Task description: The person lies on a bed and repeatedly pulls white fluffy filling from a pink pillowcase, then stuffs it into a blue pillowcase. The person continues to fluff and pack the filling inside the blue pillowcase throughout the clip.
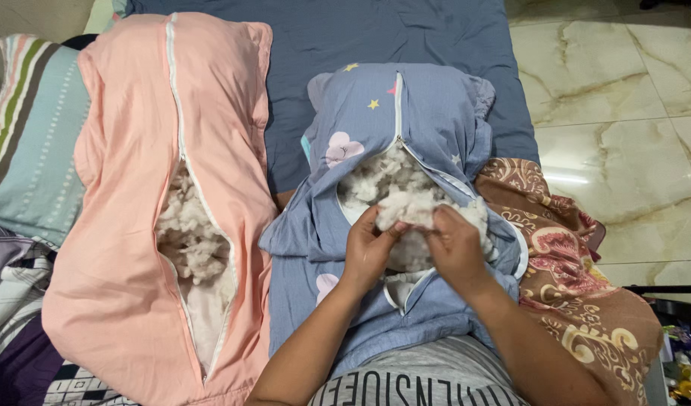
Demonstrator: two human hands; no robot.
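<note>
A blue pillow cover (421, 113) with star and flower prints lies unzipped on the bed, white cotton stuffing (394, 180) bulging from its opening. My left hand (369, 244) and my right hand (454, 244) both grip one clump of white stuffing (415, 210) at the mouth of the cover, fingers pinched into it. To the left a pink pillow cover (135, 150) lies unzipped too, with lumpy white stuffing (191, 240) showing through its long opening.
A dark blue bedsheet (345, 37) lies under the covers. A striped pillow (30, 135) sits at far left, a brown patterned blanket (586, 301) at right. Marble floor (616, 98) lies beyond the bed's right edge, with small items (680, 361) at bottom right.
</note>
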